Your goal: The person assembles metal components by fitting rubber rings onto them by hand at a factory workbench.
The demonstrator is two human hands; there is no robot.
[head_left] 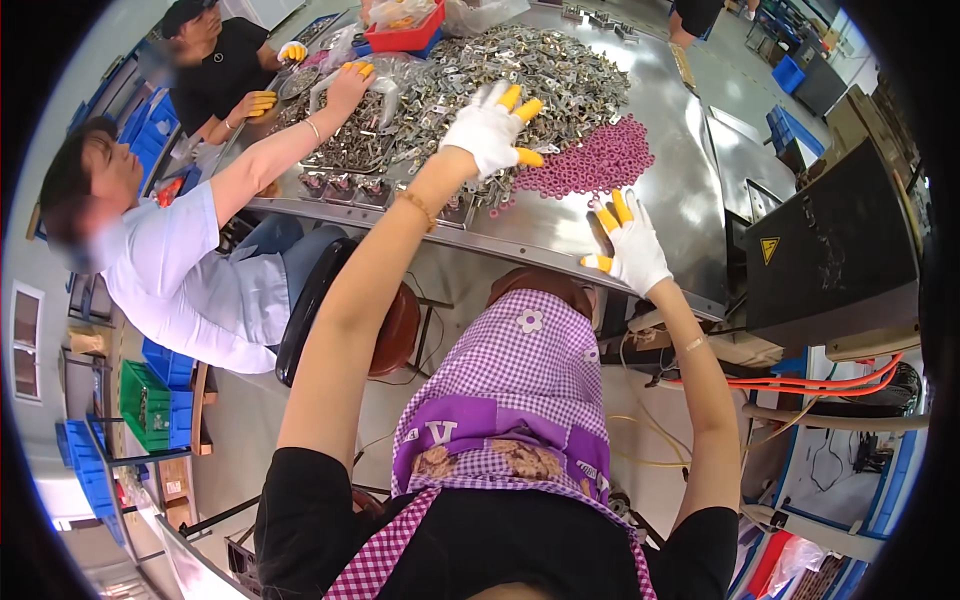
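Note:
My left hand (488, 132), in a white glove with yellow fingertips, reaches over the near side of a large heap of small metal parts (560, 72). Its fingers are spread, and nothing shows in its grasp. Just right of it lies a patch of small pink rings (590, 163), spread on the steel table (690, 165). My right hand (637, 250), gloved the same way, is at the table's near edge, below the pink rings. Its fingers are stretched apart and hold nothing I can see. Whether either palm touches the surface, I cannot tell.
Along the left side, a person in a white shirt (195, 255) stretches an arm toward the heap; another in black (215, 75) sits beyond. A red bin (408, 30) stands at the far side. A dark box with a warning sign (835, 250) is right of the table.

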